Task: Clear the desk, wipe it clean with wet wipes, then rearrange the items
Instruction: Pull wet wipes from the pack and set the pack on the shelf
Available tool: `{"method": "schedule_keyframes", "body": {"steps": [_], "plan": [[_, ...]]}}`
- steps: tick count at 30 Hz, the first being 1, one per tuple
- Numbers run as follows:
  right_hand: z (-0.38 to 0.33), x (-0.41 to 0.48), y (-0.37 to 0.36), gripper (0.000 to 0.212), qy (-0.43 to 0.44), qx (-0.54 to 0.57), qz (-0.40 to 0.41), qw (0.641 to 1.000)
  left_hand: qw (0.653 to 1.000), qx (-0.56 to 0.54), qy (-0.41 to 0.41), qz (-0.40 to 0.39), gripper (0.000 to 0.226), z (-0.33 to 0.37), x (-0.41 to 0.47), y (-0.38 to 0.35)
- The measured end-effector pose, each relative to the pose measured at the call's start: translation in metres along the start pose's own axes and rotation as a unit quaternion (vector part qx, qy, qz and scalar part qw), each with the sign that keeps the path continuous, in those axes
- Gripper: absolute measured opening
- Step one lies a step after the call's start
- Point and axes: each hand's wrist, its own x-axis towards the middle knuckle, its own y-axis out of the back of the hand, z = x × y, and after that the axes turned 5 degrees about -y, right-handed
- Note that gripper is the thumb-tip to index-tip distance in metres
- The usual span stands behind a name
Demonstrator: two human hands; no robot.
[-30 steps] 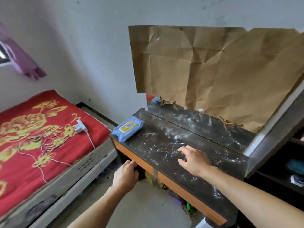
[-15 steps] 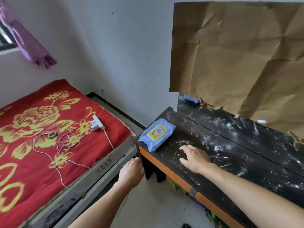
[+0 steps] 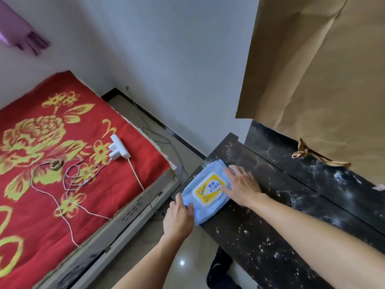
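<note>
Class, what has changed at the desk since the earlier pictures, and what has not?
Both hands reached the wet wipes pack: the left hand, earlier off the desk, now grips its near end; the right hand left the desk top and rests on its lid. The pack and the power strip stayed put.

Bare left forearm [image 3: 145, 263], bare right forearm [image 3: 312, 232], bare left hand [image 3: 179, 217], bare right hand [image 3: 242, 187]

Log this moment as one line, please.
left hand grips pack end | right hand rests on pack | pack at desk corner | desk dusty
</note>
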Motion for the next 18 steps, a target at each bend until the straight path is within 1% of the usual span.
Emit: {"method": "schedule_keyframes", "body": {"steps": [2, 4, 9, 12, 15, 18], "plan": [[-0.001, 0.021, -0.009, 0.069, -0.011, 0.015, -0.033, 0.999, 1.0, -0.018, 0.024, -0.001, 0.045, 0.005, 0.013, -0.009], [-0.003, 0.033, -0.018, 0.073, -0.022, 0.033, -0.063, 0.997, 0.998, -0.042, 0.044, -0.002, 0.047, 0.008, 0.021, -0.017], [-0.007, 0.041, -0.026, 0.072, -0.043, 0.041, -0.069, 0.996, 0.994, -0.079, 0.076, -0.003, 0.05, 0.012, 0.03, -0.03], [-0.016, 0.035, -0.027, 0.071, -0.074, 0.071, -0.092, 0.99, 0.991, -0.097, 0.092, 0.007, 0.04, 0.016, 0.035, -0.028], [-0.026, 0.018, -0.03, 0.068, -0.124, 0.114, -0.089, 0.982, 0.987, -0.123, 0.095, 0.028, 0.028, 0.017, 0.039, -0.019], [-0.035, -0.007, -0.027, 0.066, -0.164, 0.142, -0.067, 0.974, 0.987, -0.154, 0.039, 0.022, 0.028, 0.011, 0.041, -0.005]]}}
